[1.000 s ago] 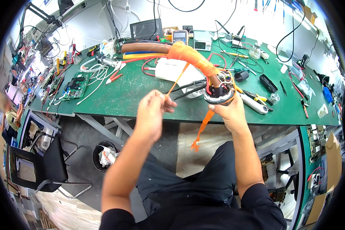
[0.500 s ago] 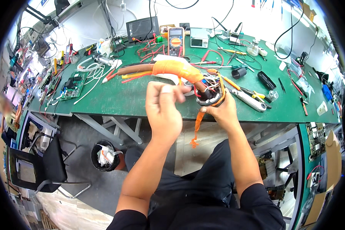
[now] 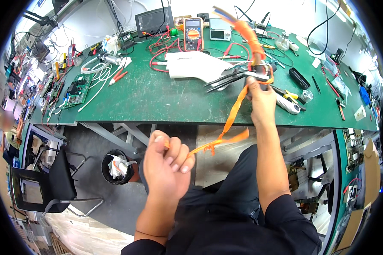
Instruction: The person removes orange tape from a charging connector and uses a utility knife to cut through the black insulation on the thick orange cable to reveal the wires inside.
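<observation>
My right hand (image 3: 261, 102) is closed around the base of a wired assembly (image 3: 264, 72), held over the bench's front part. From it a thick cable bundle (image 3: 252, 38) wrapped in orange tape rises toward the back, loose wire ends at its tip. Several dark, blurred prong-like pieces (image 3: 225, 80) stick out to the left. A crinkled strip of orange tape (image 3: 235, 111) hangs from the assembly and stretches down to my left hand (image 3: 168, 168), whose fingers are curled shut on it in front of the bench edge. A knotted bit and a loose tail show along the strip.
On the green bench (image 3: 132, 97) lie a white plastic shell (image 3: 191, 66), an orange multimeter (image 3: 193, 36), a white-handled utility knife (image 3: 288, 104), yellow-handled pliers (image 3: 290, 95), a black cylindrical piece (image 3: 300, 78) and a circuit board (image 3: 76, 90). Below stand a bin (image 3: 117, 168) and a chair (image 3: 59, 182).
My left hand has moved down and toward me, drawing the orange strip taut. The cable bundle has swung from pointing left to pointing up and back, baring the white shell.
</observation>
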Demonstrator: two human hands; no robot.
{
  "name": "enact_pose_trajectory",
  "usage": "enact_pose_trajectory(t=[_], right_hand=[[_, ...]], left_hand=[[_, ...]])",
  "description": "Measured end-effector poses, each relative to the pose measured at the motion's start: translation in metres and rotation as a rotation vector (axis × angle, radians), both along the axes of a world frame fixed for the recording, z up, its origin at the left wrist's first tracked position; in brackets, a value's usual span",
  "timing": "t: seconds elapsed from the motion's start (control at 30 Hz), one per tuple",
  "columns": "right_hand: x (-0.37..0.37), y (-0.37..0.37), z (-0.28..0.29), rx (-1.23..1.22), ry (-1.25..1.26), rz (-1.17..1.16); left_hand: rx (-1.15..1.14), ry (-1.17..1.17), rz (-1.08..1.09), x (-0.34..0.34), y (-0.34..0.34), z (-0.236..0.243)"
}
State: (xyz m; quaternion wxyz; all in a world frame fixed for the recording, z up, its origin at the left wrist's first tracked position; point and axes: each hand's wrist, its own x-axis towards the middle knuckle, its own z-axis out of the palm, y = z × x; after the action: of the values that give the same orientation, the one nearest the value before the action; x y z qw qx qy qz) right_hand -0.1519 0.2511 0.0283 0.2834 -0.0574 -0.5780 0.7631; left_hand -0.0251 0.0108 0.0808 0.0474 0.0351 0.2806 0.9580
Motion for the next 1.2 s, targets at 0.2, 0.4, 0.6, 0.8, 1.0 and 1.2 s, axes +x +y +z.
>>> enact_pose_trajectory(t=[0.2, 0.4, 0.6, 0.8, 1.0, 1.2], right_hand=[[0.018, -0.008, -0.002, 0.126, 0.063, 0.085], [0.024, -0.013, -0.004, 0.448, 0.092, 0.174], [0.021, 0.006, -0.001, 0.094, -0.015, 0.524], [0.018, 0.02, -0.004, -0.16, -0.068, 0.739], [0.017, 0.025, -0.008, -0.165, -0.049, 0.807], [0.018, 0.014, -0.004, -0.029, -0.032, 0.701]], left_hand=[[-0.339, 0.294, 0.157, -0.029, -0.009, 0.011], [-0.619, 0.188, 0.21, -0.078, 0.002, 0.0], [-0.643, 0.207, 0.193, -0.107, 0.031, 0.008], [-0.726, 0.358, 0.036, -0.147, 0.06, 0.019], [-0.577, 0.54, -0.087, -0.178, 0.096, 0.024], [-0.461, 0.428, -0.015, -0.182, 0.11, 0.031]])
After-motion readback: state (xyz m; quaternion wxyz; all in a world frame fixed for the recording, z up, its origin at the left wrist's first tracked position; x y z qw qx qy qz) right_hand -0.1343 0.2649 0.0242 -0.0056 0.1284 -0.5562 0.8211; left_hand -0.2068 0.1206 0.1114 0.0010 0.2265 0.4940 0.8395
